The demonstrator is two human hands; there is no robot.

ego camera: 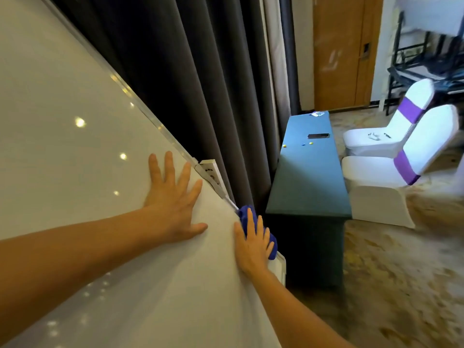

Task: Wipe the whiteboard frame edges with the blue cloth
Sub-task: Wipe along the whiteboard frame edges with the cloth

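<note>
Hands: left hand [173, 199] flat, fingers spread, resting on whiteboard [62, 96]; right hand [253, 243], fingers near straight, presses blue cloth [243, 214] onto frame edge [160, 127], low on that side. Progress: wiping apparently under way; finished stretches not discernible; other edges likely remain.

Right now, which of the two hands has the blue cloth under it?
The right hand, pressing the blue cloth against the whiteboard frame edge. The left hand lies flat, fingers spread, on the board face with no cloth.
</note>
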